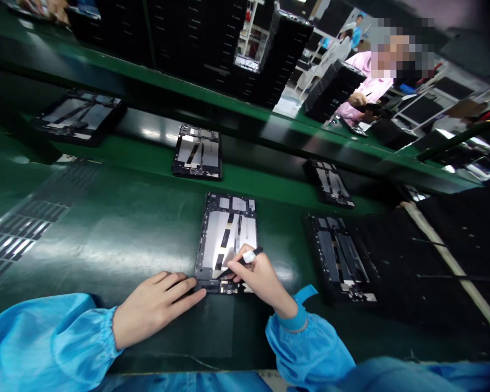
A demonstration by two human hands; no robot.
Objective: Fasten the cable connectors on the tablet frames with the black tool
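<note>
An opened tablet (212, 234) with silver plates, dark strips and a small board at its lower end lies on the green bench (147, 218). My right hand (255, 272) holds black tweezers (237, 265) with a white wrap, their tips down at the tablet's lower part. My left hand (159, 305) rests on the bench with its fingers stretched out, fingertips at the tablet's lower left corner. A blue band circles my right wrist.
Another opened tablet (338, 256) lies to the right, beside a black cover (433, 261). Behind are more tablets (198, 152), (332, 182), (79, 114). Black tray stacks (196, 38) stand on the raised shelf. Across it, a person in pink (367, 71) holds something dark.
</note>
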